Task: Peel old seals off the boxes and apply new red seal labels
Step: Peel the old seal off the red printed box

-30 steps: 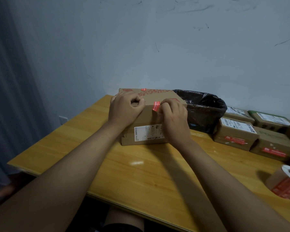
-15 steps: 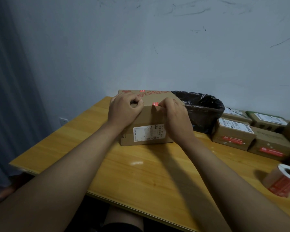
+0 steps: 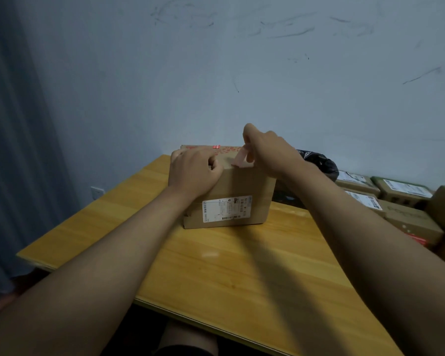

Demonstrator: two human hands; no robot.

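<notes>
A brown cardboard box [image 3: 244,186] with a white shipping label on its near side stands on the wooden table [image 3: 216,265]. My left hand [image 3: 193,170] rests on the box's top left edge with fingers curled over it. My right hand [image 3: 267,150] is raised above the top edge and pinches a pale red seal strip [image 3: 240,158], which is lifted off the box and still stuck at its lower end. A small red seal [image 3: 217,146] sits on the box top farther back.
A black bag-lined bin [image 3: 319,163] stands right behind the box. Several smaller cardboard boxes [image 3: 396,201] with white labels and red seals lie at the right. The table's near edge runs across the bottom; a wall is close behind.
My right hand has risen from the box's top edge, pulling the seal strip up and away from the cardboard. The left hand stays pressed on the box.
</notes>
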